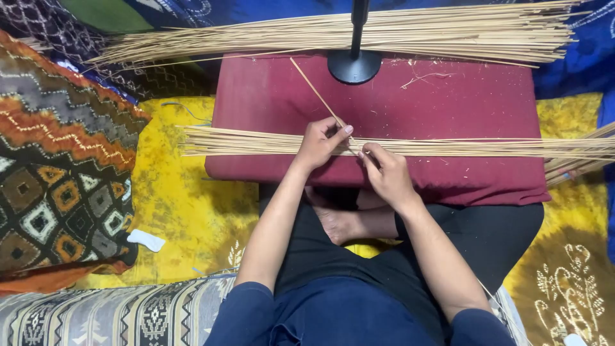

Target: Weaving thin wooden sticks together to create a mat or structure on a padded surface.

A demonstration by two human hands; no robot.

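Person sits cross-legged behind a dark red cushion (410, 109) that serves as the work surface. A flat row of thin pale sticks (461, 147) lies across the cushion's near half, ends overhanging both sides. One single stick (315, 91) slants up and away from the row toward the black stand base (354, 66) at the cushion's far edge. Left hand (319, 142) pinches the lower end of this stick, thumb and forefinger closed on it just above the row. Right hand (386, 172) rests on the row just beside, fingers narrow, fingertips pressing the sticks; whether it grips one I cannot tell. A larger bundle of sticks (359, 32) lies beyond the cushion. The stick looks very light, stiff yet springy, likely to snap if bent hard; best held near one end, lightly.
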